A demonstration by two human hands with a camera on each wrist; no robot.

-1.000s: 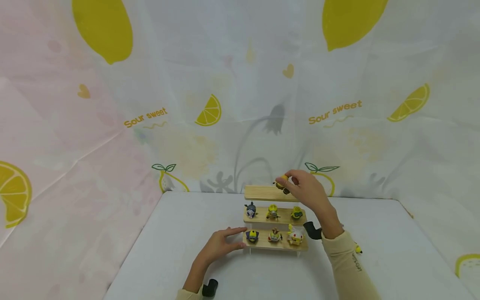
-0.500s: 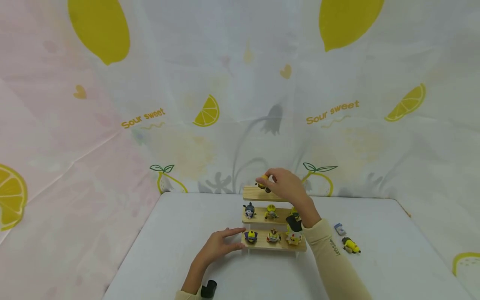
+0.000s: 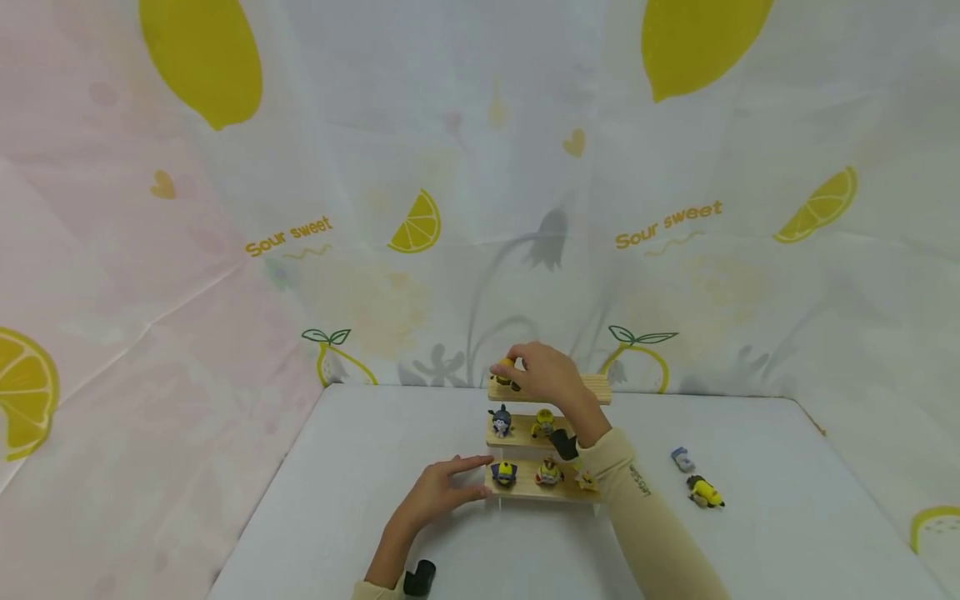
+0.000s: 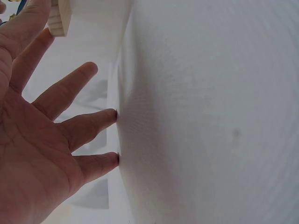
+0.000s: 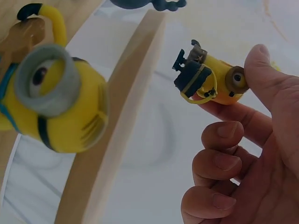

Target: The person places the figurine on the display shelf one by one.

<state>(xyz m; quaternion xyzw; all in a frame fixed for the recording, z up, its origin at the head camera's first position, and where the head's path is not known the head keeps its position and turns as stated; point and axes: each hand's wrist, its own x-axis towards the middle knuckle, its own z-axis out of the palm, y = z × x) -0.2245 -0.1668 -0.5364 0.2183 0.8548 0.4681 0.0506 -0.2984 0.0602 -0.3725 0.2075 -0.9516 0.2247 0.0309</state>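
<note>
My right hand (image 3: 551, 375) pinches a one-eyed yellow minion figurine (image 5: 219, 77) between thumb and index finger. In the right wrist view its other fingers curl in below the toy. It holds the figurine at the left end of the top tier (image 3: 596, 387) of a wooden stepped display stand; whether the feet touch is hidden. My left hand (image 3: 435, 493) is beside the stand's left end, fingers spread, with thumb and index fingertips at the bottom tier (image 3: 525, 490). Two of its fingertips (image 4: 111, 115) meet the white tabletop.
The lower tiers bear several small figurines, including a grey-haired one (image 3: 502, 422) and a dark-caped one (image 3: 504, 474); the right sleeve hides some. A yellow figurine (image 3: 705, 492) and a small blue-and-white piece (image 3: 682, 459) lie on the table (image 3: 757, 533). A lemon-print cloth (image 3: 480, 167) hangs behind.
My right hand has moved left along the top tier and slightly lower, carrying the minion figurine. The loose items on the right have come out from behind the sleeve. My left hand has stayed put.
</note>
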